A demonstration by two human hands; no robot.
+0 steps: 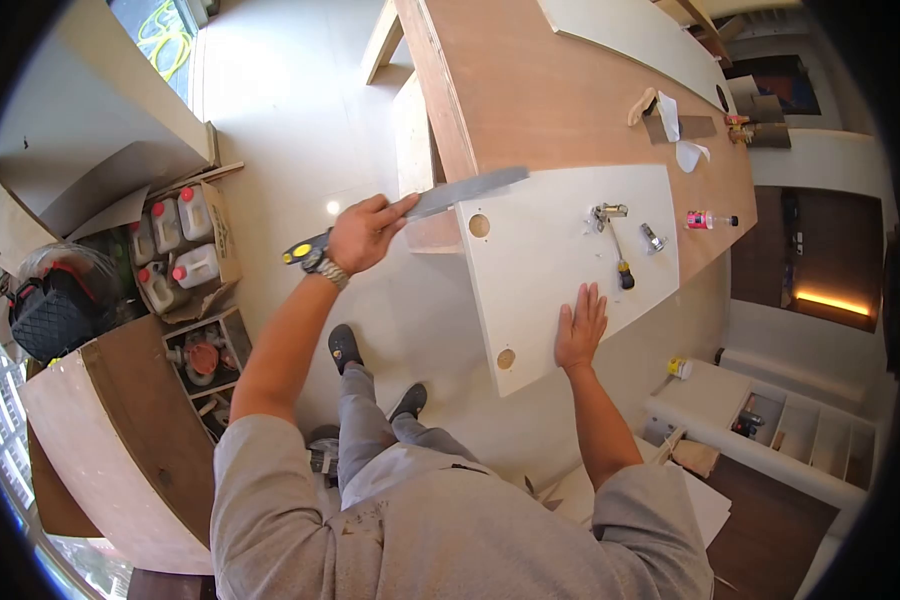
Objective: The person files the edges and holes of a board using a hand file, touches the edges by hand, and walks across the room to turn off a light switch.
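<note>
Left hand [370, 236] grips a grey tool [470, 190]; right hand [581, 328] lies flat, fingers extended, on a white panel [532, 268].

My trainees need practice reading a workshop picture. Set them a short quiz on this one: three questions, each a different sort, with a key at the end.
1. Multiple choice. What does the left hand hold?
A) the screwdriver
B) the bottle
C) a flat-bladed tool

2. True or false. The right hand rests on the white board, fingers straight rather than curled.

3. Fill the gap. The white board shows ___ round holes.

Key: 1. C; 2. True; 3. two.
</note>
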